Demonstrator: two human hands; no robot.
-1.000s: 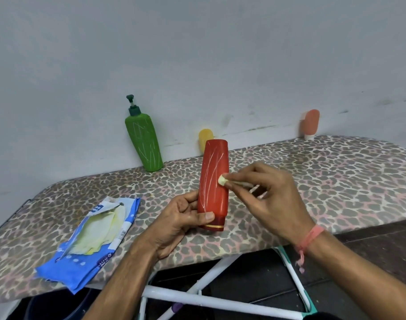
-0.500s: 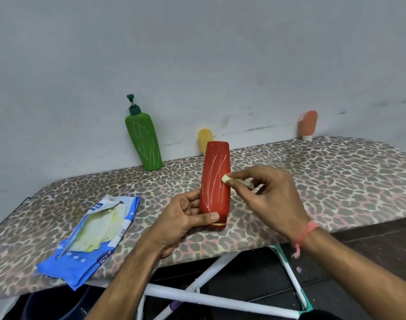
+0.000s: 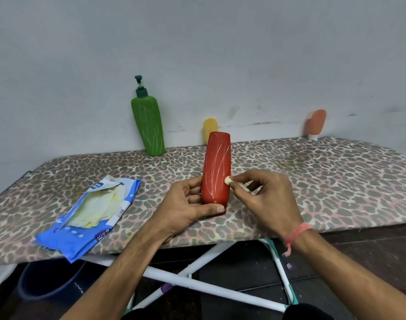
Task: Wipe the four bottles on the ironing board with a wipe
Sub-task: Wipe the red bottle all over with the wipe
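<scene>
At frame centre, the right hand [image 3: 268,195], pinching the wipe [image 3: 227,180], had slid lower along the red bottle [image 3: 217,167], gripped by the left hand [image 3: 185,204]; wiping continued.

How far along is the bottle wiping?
Early or midway, it seems. The left hand holds the red bottle upright while the right hand presses a balled wipe to its side. The green bottle, yellow bottle and orange bottle stand by the wall; whether they were wiped cannot be told.
</scene>
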